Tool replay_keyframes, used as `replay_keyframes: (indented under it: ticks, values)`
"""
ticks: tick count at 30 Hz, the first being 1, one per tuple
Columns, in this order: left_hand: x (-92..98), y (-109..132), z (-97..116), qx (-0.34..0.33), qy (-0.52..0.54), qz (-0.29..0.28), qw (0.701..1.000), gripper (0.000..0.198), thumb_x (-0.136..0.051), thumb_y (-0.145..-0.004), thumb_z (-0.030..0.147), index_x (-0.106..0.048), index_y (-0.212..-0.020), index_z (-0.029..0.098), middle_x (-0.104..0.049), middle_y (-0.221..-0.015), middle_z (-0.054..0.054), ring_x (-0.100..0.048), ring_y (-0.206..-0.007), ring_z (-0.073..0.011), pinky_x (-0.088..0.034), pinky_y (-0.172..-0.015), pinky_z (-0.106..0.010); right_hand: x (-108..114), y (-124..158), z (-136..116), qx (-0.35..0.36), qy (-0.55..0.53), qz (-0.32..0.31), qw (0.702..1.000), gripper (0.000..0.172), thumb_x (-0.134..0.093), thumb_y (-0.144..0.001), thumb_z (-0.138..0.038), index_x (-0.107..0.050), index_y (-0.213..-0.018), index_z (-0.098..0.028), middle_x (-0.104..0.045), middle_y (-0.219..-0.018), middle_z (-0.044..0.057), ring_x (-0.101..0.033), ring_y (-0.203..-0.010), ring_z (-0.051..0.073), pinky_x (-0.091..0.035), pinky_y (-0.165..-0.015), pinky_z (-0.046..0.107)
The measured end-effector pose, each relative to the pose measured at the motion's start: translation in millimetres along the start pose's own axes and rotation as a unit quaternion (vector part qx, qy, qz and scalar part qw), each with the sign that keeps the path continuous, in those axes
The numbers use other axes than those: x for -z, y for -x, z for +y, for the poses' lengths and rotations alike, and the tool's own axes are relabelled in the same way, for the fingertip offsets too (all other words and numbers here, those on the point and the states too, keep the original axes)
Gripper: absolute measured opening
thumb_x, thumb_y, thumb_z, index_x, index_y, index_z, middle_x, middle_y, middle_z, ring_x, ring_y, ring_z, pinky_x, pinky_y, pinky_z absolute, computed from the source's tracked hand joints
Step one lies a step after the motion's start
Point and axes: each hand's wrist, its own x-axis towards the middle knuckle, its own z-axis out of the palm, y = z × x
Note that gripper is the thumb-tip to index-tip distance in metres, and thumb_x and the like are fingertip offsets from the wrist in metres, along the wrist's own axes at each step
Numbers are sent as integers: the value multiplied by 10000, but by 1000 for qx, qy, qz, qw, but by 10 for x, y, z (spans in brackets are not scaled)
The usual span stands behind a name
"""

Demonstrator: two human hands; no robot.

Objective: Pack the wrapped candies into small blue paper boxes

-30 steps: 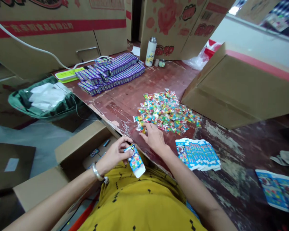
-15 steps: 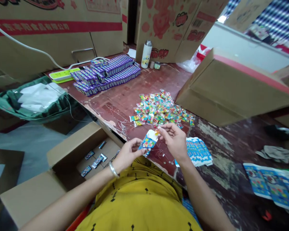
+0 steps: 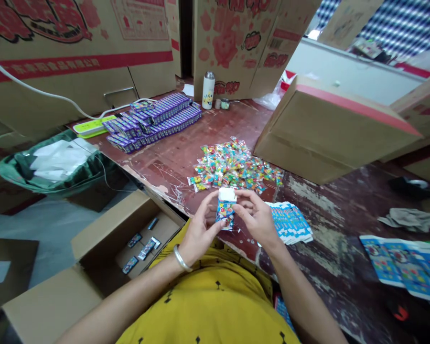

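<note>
We grip small blue printed carton (image 3: 225, 211) upright, left hand (image 3: 199, 231) and right hand (image 3: 258, 219) pinching sides, white top flap open for access; colourful candy packet pile (image 3: 232, 166) near on worn red counter (image 3: 175, 157)

One head-worn camera looks forward and down, close over the table (image 3: 186, 153), from the person's seated position.

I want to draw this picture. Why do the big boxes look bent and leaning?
In the head view, the wide lens bends the edges: the cardboard boxes lean and curve. The middle stays sharp, so the small box between left hand and right hand looks clear; the lighting is soft, without glare.
</note>
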Motion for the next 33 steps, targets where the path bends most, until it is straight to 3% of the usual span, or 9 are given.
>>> replay_keyframes:
  ticks: [2, 5, 8, 12, 16, 20, 25, 30, 33]
  values:
    - [-7, -8, 10, 6, 12, -17, 1000, 587, -631, -840, 251, -389, -1374, 258, -600, -1180, -76, -605, -996, -197, -518, -855, -319, -41, 96, 74, -27, -63, 36, 997, 330, -676, -815, -350, -613, -1121, -241, -681, -894, 37, -666, -759, 181, -551, -672, 305]
    - [-12, -10, -32, 29, 14, -53, 998, 489, -652, -821, 232, -476, -1277, 238, -614, -1097, -59, -608, -940, -187, -525, -799, -296, -91, 196, 165, -15, -76, 67, 995, 176, -673, -818, -332, -648, -957, -227, -668, -870, 38, -657, -743, 175, -547, -681, 304]
    - [-36, -8, -69, 41, 13, -73, 996, 432, -672, -799, 195, -502, -1196, 226, -604, -1049, -45, -601, -922, -172, -520, -767, -266, -106, 216, 189, 8, -64, 88, 994, 109, -663, -825, -315, -636, -796, -213, -639, -985, 64, -642, -804, 178, -532, -690, 297]
    - [-81, -17, -57, 44, 79, -70, 993, 468, -682, -791, 173, -428, -1178, 245, -576, -1095, -42, -623, -880, -142, -526, -768, -260, -96, 165, 150, 2, -166, 112, 980, 188, -699, -799, -279, -571, -933, -245, -647, -950, 39, -644, -859, 184, -531, -751, 315]
    - [-89, -9, -66, 55, 76, -48, 994, 518, -696, -774, 157, -391, -1178, 268, -549, -1088, -26, -621, -738, -91, -524, -667, -219, -51, 96, 104, -19, -181, 62, 981, 160, -712, -786, -310, -584, -814, -219, -627, -792, 11, -610, -759, 160, -512, -703, 288]
    - [-44, 10, -77, 18, -17, -29, 999, 489, -645, -813, 152, -421, -1233, 260, -553, -1116, -54, -623, -928, -156, -541, -809, -286, 19, 27, 96, -86, -157, 11, 984, 211, -765, -721, -344, -631, -798, -201, -643, -790, 16, -601, -728, 163, -501, -671, 288]
    - [42, 5, -39, 9, -75, -67, 995, 572, -615, -828, 153, -421, -1355, 263, -569, -1202, -84, -574, -1089, -217, -518, -918, -355, 74, -62, 127, -122, -138, -14, 983, 228, -762, -714, -379, -647, -723, -182, -634, -686, 5, -562, -624, 147, -473, -608, 281]
    - [80, -14, -51, 35, -33, -105, 993, 514, -598, -832, 170, -452, -1321, 238, -593, -1171, -77, -603, -997, -200, -537, -850, -337, 1, -18, 93, -47, -81, -10, 996, 207, -673, -818, -348, -622, -700, -186, -630, -752, 17, -571, -685, 148, -464, -643, 276]
    - [158, -17, -29, 56, -56, -110, 991, 422, -604, -815, 177, -495, -1221, 215, -601, -1133, -68, -611, -954, -186, -536, -803, -299, -44, 89, 77, 20, -23, -23, 999, 219, -563, -904, -313, -649, -740, -197, -651, -877, 43, -605, -822, 165, -472, -759, 300]
